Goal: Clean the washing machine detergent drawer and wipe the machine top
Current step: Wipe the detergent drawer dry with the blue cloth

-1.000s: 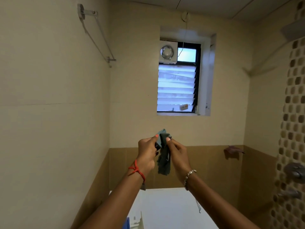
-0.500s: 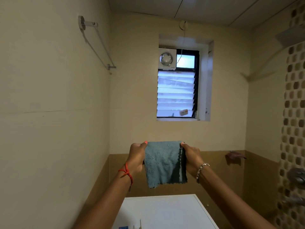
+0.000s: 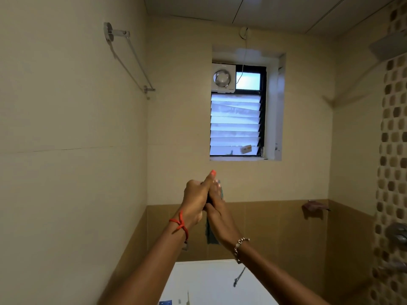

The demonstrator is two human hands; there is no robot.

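My left hand (image 3: 196, 200) and my right hand (image 3: 217, 211) are pressed together at chest height in front of the back wall, with a grey-green cloth (image 3: 211, 237) folded between the palms. Only a strip of the cloth hangs out below the hands, and a thin edge shows beside my right fingers. Below my arms lies the white top of the washing machine (image 3: 211, 280). The detergent drawer is not in view.
A louvred window with an exhaust fan (image 3: 236, 111) sits in the back wall. A towel rail (image 3: 130, 60) runs along the left wall. Shower fittings (image 3: 398, 235) and a mosaic strip are at the right. A small wall hook (image 3: 313, 206) is at the back right.
Half a second ago the cloth was stretched open between my two hands. Now the hands have come together and the cloth is folded shut between them.
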